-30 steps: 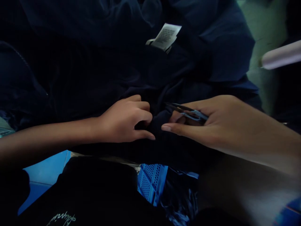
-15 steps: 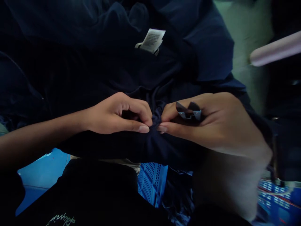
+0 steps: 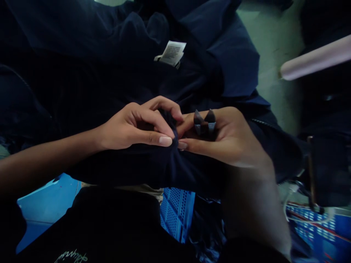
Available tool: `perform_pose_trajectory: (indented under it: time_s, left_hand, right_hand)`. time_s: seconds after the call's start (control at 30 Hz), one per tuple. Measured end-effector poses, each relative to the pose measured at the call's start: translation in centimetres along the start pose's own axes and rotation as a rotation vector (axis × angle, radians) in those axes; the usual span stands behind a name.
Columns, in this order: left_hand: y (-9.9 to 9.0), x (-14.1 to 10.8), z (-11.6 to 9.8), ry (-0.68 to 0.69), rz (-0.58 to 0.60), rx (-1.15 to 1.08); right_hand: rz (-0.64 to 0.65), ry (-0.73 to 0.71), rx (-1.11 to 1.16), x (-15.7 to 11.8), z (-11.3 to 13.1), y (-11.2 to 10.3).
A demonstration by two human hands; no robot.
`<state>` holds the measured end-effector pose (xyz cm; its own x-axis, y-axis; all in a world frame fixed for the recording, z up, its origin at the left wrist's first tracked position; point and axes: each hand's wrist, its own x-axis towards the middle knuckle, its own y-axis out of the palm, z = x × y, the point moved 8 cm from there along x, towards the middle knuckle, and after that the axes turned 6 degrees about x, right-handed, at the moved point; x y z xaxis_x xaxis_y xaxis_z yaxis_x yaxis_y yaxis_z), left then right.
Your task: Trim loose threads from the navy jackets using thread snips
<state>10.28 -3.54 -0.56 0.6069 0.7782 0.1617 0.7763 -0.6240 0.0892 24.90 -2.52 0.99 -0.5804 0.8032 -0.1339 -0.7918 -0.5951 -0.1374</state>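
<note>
A navy cloth garment (image 3: pixel 131 171) lies bunched across my lap, with a small gathered tuft of it (image 3: pixel 169 120) rising between my hands. My left hand (image 3: pixel 137 126) is shut on that tuft, thumb and fingers closing around it. My right hand (image 3: pixel 219 138) pinches the cloth from the other side, its fingertips almost meeting my left thumb. Small dark thread snips (image 3: pixel 204 122) sit tucked in my right palm, their two points sticking up. Their blades are partly hidden by my fingers.
A white care label (image 3: pixel 170 53) is sewn into the navy garment above my hands. A pale pink tube (image 3: pixel 315 60) crosses the upper right over a green floor (image 3: pixel 274 54). Below are a black garment with script lettering (image 3: pixel 71 257) and a blue perforated crate (image 3: pixel 177 215).
My hands have drawn closer around the gathered cloth. The snips have turned from lying sideways to pointing up in my right palm. The view has drifted, shifting the label and tube left.
</note>
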Motion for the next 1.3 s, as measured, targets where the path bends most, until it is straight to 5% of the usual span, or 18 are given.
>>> perform_pose_trajectory:
  time_s: [0.23,0.4,0.53,0.67,0.83,1.1,1.3]
  left_hand:
    - [-0.5,0.1,-0.5,-0.023,-0.025,-0.076]
    - [-1.3,-0.1,-1.8,-0.006,-0.077,0.037]
    - [-1.4,-0.7,-2.6,0.042,-0.086,0.289]
    - [-0.1,-1.3,-2.4,0.106,0.003,0.744]
    - [-0.1,-1.4,0.0,-0.079,0.058,1.041]
    - [-0.8,-0.9,-0.9,-0.139,0.035,0.249]
    - [-2.0,-0.7,-1.5,-0.047,-0.035,-0.118]
  right_hand:
    - [0.063,-0.163,0.173,1.4,-0.2,1.0]
    - [-0.034,-0.113,0.174,2.2,-0.6,1.1]
    - [-0.193,-0.051,-0.055,1.1,0.0,0.5]
    - [-0.272,-0.080,-0.018,-0.2,-0.2,0.5]
    - [-0.334,-0.129,-0.013,-0.7,-0.7,0.7]
    - [-0.336,-0.137,-0.087,-1.0,1.1,1.2]
    - [-0.257,-0.309,-0.010,-0.3,3.6,2.0]
